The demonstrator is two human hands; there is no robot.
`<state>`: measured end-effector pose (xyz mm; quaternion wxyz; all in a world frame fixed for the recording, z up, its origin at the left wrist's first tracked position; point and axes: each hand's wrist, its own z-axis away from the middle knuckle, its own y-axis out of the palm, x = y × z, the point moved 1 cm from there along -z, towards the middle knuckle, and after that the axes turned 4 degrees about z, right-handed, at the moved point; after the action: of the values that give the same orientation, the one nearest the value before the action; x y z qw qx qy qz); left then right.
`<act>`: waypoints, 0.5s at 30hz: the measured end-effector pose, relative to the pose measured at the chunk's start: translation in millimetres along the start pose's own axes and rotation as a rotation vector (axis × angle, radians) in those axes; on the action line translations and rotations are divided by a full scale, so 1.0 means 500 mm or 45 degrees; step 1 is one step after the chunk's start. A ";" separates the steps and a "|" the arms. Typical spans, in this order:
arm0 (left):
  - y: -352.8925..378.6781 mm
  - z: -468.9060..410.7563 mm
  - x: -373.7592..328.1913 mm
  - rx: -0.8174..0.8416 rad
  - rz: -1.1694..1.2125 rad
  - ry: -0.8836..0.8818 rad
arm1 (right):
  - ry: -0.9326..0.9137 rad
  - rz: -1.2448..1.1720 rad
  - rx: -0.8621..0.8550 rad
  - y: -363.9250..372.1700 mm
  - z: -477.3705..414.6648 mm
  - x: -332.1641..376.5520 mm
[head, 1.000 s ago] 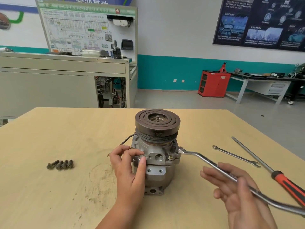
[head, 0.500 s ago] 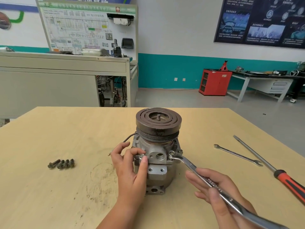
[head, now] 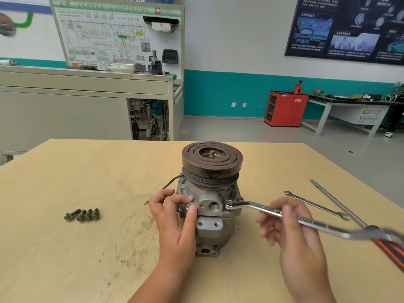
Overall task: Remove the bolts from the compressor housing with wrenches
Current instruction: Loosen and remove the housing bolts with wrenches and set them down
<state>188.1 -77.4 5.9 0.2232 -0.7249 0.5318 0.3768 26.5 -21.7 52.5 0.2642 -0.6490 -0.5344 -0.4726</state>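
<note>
The grey compressor housing (head: 209, 228) stands upright mid-table, its dark pulley (head: 212, 158) on top. My left hand (head: 175, 221) grips the housing's left side, thumb pressed on the front flange. A long offset ring wrench (head: 251, 205) has its ring end over a bolt (head: 228, 202) at the housing's front right. My right hand (head: 290, 230) holds the wrench shaft in its fingers, handle pointing right and blurred. Several removed bolts (head: 82, 214) lie in a row at the left.
A slim open-end wrench (head: 317, 205) and a long screwdriver (head: 336, 201) with a red and black handle (head: 391, 252) lie on the wooden table (head: 87, 259) at the right. A black wire (head: 168, 184) trails from the housing's left. Workshop benches stand beyond.
The wrench handle swung from the right toward me, then back out to the right, its ring end staying at the front-right bolt. My left hand kept its grip on the housing.
</note>
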 end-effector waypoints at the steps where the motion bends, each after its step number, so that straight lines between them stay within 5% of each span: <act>1: 0.000 0.000 0.000 0.002 -0.003 0.001 | 0.060 -0.088 -0.074 0.005 -0.026 -0.015; 3: 0.000 0.000 -0.001 0.009 -0.012 0.008 | 0.222 -0.173 -0.134 0.016 -0.089 -0.042; 8: -0.001 -0.001 -0.001 0.027 -0.026 0.014 | 0.541 -0.324 0.174 0.050 -0.190 -0.074; 12: -0.001 -0.001 0.004 0.024 -0.012 0.011 | 0.502 -0.765 0.152 0.010 -0.182 -0.031; 15: 0.000 -0.002 0.008 0.021 -0.001 0.006 | 0.351 -0.647 0.039 -0.037 -0.125 -0.001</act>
<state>188.9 -80.3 3.3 0.2281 -0.7241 0.5352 0.3704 -11.5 -69.6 74.8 0.2174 -0.4200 -0.6461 -0.5991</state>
